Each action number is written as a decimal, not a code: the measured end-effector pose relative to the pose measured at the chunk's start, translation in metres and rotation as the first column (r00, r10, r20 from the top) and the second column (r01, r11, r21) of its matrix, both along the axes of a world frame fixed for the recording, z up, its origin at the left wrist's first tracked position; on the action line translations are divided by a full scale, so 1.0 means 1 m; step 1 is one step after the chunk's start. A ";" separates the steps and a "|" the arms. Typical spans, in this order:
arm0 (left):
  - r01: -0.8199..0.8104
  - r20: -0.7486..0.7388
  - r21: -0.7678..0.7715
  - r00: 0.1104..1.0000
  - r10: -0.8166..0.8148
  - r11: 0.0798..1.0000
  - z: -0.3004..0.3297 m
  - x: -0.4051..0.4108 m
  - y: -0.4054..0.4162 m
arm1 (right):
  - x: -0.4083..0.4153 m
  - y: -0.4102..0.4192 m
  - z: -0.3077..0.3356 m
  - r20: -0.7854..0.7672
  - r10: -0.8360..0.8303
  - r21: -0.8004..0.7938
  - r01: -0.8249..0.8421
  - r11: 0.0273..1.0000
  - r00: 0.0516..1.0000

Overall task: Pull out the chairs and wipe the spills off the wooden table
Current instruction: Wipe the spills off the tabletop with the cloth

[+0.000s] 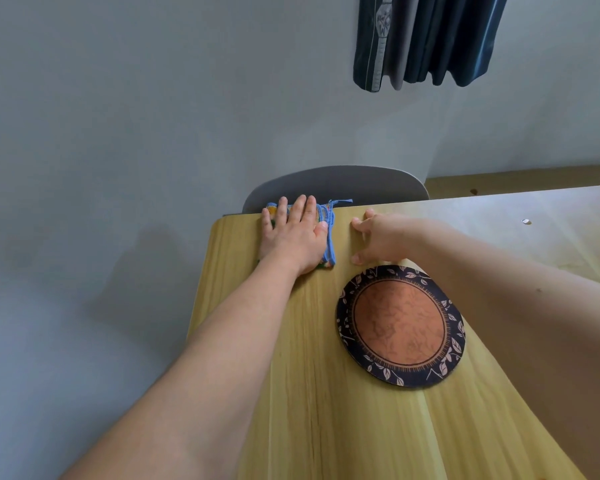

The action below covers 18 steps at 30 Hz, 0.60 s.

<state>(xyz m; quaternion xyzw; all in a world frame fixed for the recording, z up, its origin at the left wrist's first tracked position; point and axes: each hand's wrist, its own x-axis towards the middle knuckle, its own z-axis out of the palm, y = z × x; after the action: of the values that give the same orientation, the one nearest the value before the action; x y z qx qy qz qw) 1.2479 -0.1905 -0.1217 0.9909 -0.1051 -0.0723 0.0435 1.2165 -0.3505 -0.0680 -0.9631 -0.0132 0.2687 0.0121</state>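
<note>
We press our left hand (291, 237) flat, fingers straight, on the cloth (328, 237) at the far edge of the table (291, 393), probably to wipe there. Our right hand (378, 237) rests beside it with spread fingers, holding nothing, likely for support. The chair (336, 185) stands just behind the edge.

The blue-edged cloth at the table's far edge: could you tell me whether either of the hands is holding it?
Neither grips it: the left hand presses flat on the blue-edged folded cloth.
</note>
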 end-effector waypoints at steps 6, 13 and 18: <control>0.017 -0.005 -0.003 1.000 -0.017 1.000 0.000 -0.017 0.003 | 0.000 0.000 0.002 0.007 -0.012 0.015 0.012 1.000 1.000; 0.015 -0.015 0.011 1.000 -0.014 1.000 0.000 -0.046 0.009 | -0.002 0.001 0.001 0.020 -0.050 0.041 0.049 0.998 0.999; 0.005 -0.017 0.008 1.000 -0.005 1.000 0.000 -0.068 0.013 | -0.003 0.002 0.003 0.046 -0.045 0.033 0.044 0.998 0.998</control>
<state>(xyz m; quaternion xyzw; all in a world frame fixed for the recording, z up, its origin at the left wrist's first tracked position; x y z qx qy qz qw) 1.1795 -0.1772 -0.1217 0.9901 -0.1069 -0.0812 0.0400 1.2133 -0.3482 -0.0653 -0.9688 0.0037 0.2455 0.0334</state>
